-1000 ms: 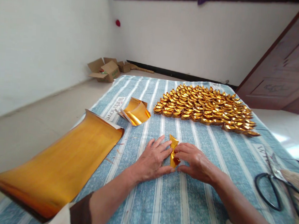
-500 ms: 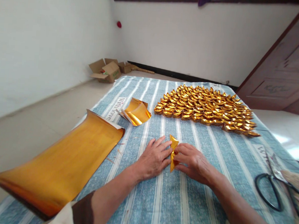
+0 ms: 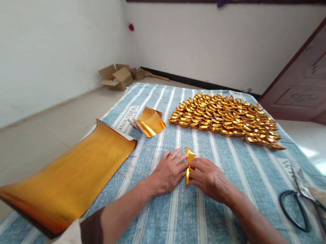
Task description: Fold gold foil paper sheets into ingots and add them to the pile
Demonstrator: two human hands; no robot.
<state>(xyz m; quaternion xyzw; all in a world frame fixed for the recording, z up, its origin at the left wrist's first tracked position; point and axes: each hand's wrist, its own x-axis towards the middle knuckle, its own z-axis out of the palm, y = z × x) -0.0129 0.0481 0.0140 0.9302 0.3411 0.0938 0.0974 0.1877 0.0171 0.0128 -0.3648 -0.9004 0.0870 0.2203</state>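
Folding gold foil, fingertips closing in

Pressing from both sides, the left hand [image 3: 168, 173] and the right hand [image 3: 209, 178] meet over a small folded gold paper [image 3: 189, 164] that stands on edge on the striped blue cloth [image 3: 200, 228], just in front of the person. Compared with a second ago the piece looks narrower and more pinched: the lower flap that showed below the fingers then is now mostly tucked between the fingertips, and the two hands sit a little closer together. My guess is a crease is being tightened, so the shaping of this piece is well along. Both hands grip the folded paper with fingertips, the other fingers resting spread on the cloth.

Beyond the folded paper, further from the person, lies a broad patch of finished gold ingots [image 3: 224, 119] laid in close rows. Left of it and a little further off sits a small stack of cut gold squares [image 3: 149, 122], and nearer, to the left, a large curling gold sheet [image 3: 69, 178]. Black-handled scissors [image 3: 296, 205] lie well to the right.

Printed on the cloth beside the stack are the words "With love"; a matching mark near the scissors is too cut off to read.
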